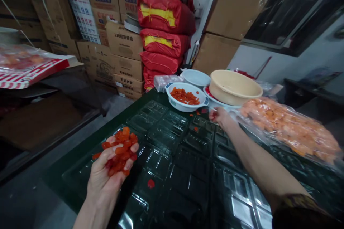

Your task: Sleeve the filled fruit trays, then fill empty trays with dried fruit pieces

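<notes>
My left hand [110,166] is cupped around a heaped handful of glossy orange-red slices [122,150], which look like cut carrot. It hovers above the clear plastic compartment trays [190,175] laid across the dark green table. Farther out, my right hand [219,116] reaches over the far trays, its fingers curled together. Whatever it may pinch is too small to make out. Just left of it, a white basin [174,104] holds more orange slices [185,96]. A single red slice [151,183] lies in a near tray, and a few bits are scattered by the basin.
A cream basin [233,84] stands behind my right hand, beside a pale blue basin [196,77]. A big clear bag of orange pieces [292,128] lies on the right. Red sacks [165,14] and cardboard boxes [126,46] are stacked beyond the table [67,171].
</notes>
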Tool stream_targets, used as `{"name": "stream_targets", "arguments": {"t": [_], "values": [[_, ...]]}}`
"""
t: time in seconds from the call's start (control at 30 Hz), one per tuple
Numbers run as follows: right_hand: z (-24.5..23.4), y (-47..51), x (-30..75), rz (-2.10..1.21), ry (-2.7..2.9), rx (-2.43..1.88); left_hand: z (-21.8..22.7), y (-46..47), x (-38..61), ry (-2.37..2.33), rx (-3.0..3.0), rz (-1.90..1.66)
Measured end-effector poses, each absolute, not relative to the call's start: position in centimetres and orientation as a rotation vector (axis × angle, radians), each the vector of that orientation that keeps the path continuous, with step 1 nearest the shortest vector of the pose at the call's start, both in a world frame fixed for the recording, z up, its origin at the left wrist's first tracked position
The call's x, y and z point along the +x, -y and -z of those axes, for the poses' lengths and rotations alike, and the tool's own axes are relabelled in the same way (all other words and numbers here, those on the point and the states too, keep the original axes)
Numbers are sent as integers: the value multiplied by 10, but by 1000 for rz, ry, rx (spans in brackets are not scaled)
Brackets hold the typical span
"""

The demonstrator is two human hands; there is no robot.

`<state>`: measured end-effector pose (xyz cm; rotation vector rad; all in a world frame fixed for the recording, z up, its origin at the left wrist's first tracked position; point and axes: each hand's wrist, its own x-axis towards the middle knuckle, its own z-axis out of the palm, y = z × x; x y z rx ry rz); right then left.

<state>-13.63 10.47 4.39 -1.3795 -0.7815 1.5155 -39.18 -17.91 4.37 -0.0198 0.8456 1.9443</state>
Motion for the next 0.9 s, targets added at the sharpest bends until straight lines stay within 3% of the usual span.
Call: {"name": "stream_targets", "arguments": {"t": [0.4, 0.7, 0.9], "values": [[-46, -54, -256, -1785, 974, -1003, -33, 184, -398, -745, 30, -1925], [-2, -101, -388, -1414, 1213, -986, -25, 189, -396, -629, 21, -1880], [31, -134, -415, -1213, 1457, -1118, -12, 193, -392, -543, 61, -1881]]}}
